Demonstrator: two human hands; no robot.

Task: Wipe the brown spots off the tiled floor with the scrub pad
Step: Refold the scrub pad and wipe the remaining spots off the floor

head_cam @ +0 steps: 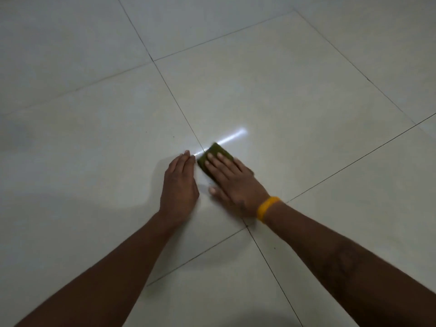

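A dark green scrub pad lies flat on the pale tiled floor, right beside a grout line. My right hand presses down on it with fingers spread over its top; the wrist carries an orange band. My left hand rests flat on the tile just left of the pad, fingers together, holding nothing. A few tiny dark specks dot the tile left of the pad. Any spot under the pad is hidden. The right hand looks slightly blurred.
Large glossy off-white tiles with thin dark grout lines fill the whole view. A bright streak of reflected light lies just beyond the pad. Another small dark speck sits on the tile near my right forearm.
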